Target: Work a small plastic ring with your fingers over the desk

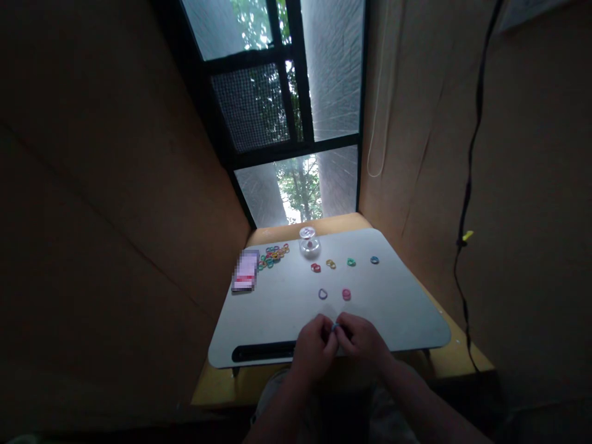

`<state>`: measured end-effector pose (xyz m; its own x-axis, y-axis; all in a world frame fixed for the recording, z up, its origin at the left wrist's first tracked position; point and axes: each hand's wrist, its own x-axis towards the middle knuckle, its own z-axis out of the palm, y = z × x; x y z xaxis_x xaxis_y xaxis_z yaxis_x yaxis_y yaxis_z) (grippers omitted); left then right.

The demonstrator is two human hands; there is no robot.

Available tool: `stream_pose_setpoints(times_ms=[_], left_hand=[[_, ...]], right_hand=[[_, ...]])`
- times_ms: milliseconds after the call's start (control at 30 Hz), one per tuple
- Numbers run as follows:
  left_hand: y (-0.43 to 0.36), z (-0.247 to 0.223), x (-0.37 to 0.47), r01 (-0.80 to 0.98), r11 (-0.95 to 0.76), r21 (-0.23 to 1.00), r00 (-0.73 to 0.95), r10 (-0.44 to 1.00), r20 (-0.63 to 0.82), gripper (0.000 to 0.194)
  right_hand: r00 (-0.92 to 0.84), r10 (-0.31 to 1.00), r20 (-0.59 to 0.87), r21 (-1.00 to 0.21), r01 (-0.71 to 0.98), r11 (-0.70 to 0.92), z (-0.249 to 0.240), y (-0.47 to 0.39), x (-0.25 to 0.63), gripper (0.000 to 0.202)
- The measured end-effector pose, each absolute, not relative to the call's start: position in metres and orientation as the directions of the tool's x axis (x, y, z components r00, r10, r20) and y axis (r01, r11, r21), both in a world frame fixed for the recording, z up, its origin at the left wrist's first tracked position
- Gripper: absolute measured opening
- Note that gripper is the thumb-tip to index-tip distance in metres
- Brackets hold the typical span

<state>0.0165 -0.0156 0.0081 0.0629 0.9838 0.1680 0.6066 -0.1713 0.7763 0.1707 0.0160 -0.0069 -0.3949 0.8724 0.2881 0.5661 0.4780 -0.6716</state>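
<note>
My left hand (319,342) and my right hand (358,336) meet above the front edge of a white lap table. Between their fingertips they pinch a small bluish hair tie (335,327), mostly covered by the fingers. Just beyond lie a purple hair tie (322,294) and some pink hair ties (346,294). Farther back, small groups sit in a row: red hair ties (315,267), yellow hair ties (330,264), green hair ties (351,262) and blue hair ties (374,260). A mixed pile of hair ties (274,255) is at the back left.
A clear round container (309,245) stands at the back of the white table (272,314). At the left edge lies a blurred flat phone-like object (246,270). A dark slot (263,352) runs along the front. Walls flank both sides; a black cable (468,185) hangs on the right.
</note>
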Motion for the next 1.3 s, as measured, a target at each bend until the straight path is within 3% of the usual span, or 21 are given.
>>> stream_pose_setpoints(times_ms=[333, 1300], left_hand=[[-0.0160, 0.0094, 0.0137, 0.516, -0.168, 0.840, 0.028, 0.983, 0.179, 0.013], [-0.0197, 0.0074, 0.0156, 0.570, -0.201, 0.797, 0.046, 0.976, 0.213, 0.011]], right_hand=[[-0.369, 0.880, 0.301, -0.680, 0.564, 0.469, -0.0035, 0.0123, 0.1695, 0.017], [-0.366, 0.870, 0.329, -0.671, 0.558, 0.488, -0.0001, 0.0079, 0.1687, 0.015]])
